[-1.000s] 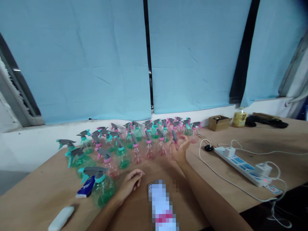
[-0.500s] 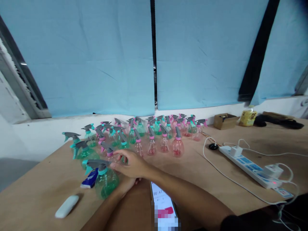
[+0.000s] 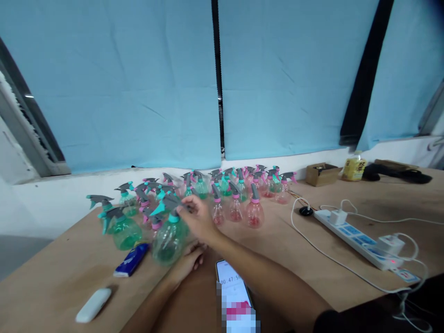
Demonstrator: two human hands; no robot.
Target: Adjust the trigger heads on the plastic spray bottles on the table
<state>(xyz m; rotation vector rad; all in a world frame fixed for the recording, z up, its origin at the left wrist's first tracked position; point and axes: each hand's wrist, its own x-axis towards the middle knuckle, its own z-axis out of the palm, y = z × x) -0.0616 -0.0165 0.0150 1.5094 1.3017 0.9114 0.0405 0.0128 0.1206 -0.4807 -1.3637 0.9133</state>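
Note:
My right hand (image 3: pixel 201 217) pinches the grey spray head of a green spray bottle (image 3: pixel 169 245) with a turquoise collar and trigger. The bottle is upright, its clear round body in front of other bottles; whether its base touches the table cannot be told. Below and beside it is my left hand (image 3: pixel 190 261), its fingers loosely curled, with nothing visible in them. Behind stand rows of similar bottles, among them a green one (image 3: pixel 127 233) to the left and a pink one (image 3: pixel 255 215) to the right.
A blue packet (image 3: pixel 132 260) and a white oblong case (image 3: pixel 93 305) lie at the left of the wooden table. A phone (image 3: pixel 234 289) showing a timer lies between my forearms. At right are a power strip (image 3: pixel 354 238) with cables, a cardboard box (image 3: pixel 322 174) and a yellow-labelled bottle (image 3: pixel 354 167).
My right hand has moved up and right, carrying the green spray bottle away from beside the blue packet. The packet is now more fully seen. My left hand stays low, near the bottle.

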